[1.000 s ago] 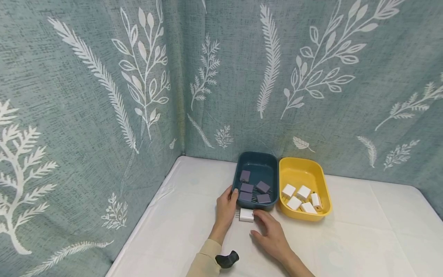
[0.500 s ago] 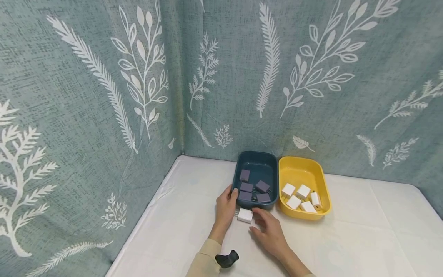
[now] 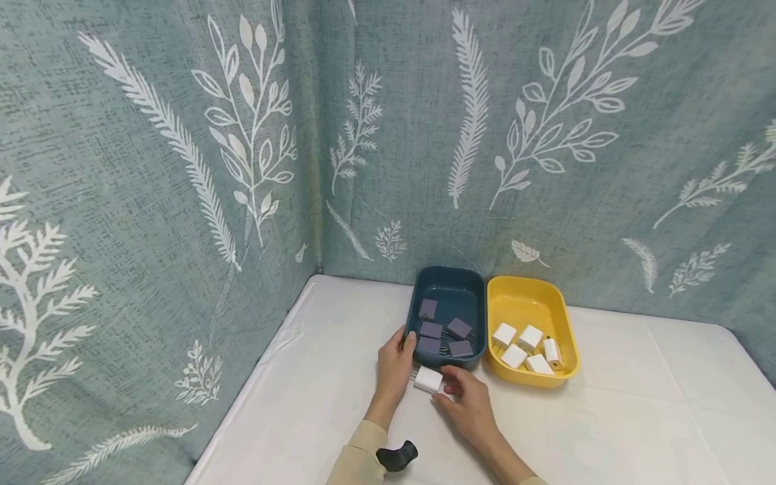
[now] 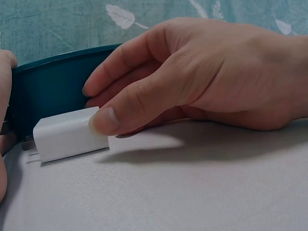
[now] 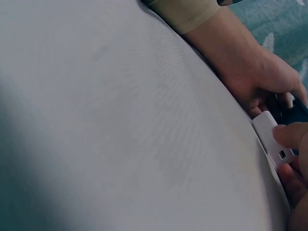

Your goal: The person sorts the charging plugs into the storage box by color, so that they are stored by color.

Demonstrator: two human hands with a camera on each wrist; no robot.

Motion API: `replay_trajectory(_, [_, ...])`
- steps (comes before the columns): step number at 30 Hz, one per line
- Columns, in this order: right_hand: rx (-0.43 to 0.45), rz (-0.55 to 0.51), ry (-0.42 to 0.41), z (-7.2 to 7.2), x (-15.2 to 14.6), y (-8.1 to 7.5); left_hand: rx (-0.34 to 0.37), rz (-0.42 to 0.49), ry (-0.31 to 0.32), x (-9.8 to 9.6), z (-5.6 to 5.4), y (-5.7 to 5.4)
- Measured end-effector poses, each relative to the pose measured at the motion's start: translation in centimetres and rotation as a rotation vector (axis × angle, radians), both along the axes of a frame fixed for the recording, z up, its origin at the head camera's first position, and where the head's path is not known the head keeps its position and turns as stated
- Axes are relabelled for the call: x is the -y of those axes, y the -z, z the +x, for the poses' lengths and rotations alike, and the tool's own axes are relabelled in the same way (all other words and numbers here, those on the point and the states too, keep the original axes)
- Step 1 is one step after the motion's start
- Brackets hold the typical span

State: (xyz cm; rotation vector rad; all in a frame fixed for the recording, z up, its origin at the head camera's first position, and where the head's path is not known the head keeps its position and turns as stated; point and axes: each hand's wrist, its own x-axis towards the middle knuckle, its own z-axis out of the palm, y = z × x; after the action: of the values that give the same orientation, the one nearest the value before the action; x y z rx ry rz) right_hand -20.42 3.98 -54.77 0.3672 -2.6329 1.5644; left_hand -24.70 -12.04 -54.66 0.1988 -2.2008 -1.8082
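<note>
A white plug charger (image 3: 428,380) lies on the white table in front of the dark blue tray (image 3: 451,277), its metal prongs pointing left. My right hand (image 3: 469,404) is at its right end, thumb on the near side and fingers on the far side. In the left wrist view, that thumb overlaps the charger (image 4: 70,134); contact of the fingers behind is hidden. The charger's port end faces the right hand in the right wrist view. My left hand (image 3: 394,367) holds the tray's left front corner, thumb at the rim. Several purple-grey chargers (image 3: 431,330) lie inside the tray.
A yellow tray (image 3: 524,288) with several white chargers (image 3: 514,356) stands right beside the blue one. Patterned green-blue curtains (image 3: 412,135) rise behind and to the left of the table. A black strap piece (image 3: 397,456) sits by the left sleeve.
The white charger has turned on the table and shifted slightly left. My right hand has followed it, its thumb coming up to the charger's near corner. The left hand stays at the tray.
</note>
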Motion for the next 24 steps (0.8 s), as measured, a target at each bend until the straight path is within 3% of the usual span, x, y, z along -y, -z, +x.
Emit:
replay_trajectory(4, [0.007, 0.04, 0.014, -0.11, 0.24, -0.02, 0.005, -0.003, -0.005, -0.04, -0.1, 0.09])
replay_trajectory(13, [0.028, 0.025, 0.05, 0.06, 0.39, -0.08, 0.008, -0.011, -0.012, -0.14, -0.11, 0.17])
replay_trajectory(24, [-0.022, 0.032, 0.074, 0.32, 0.48, -0.11, 0.004, -0.014, -0.017, -0.11, -0.05, 0.25])
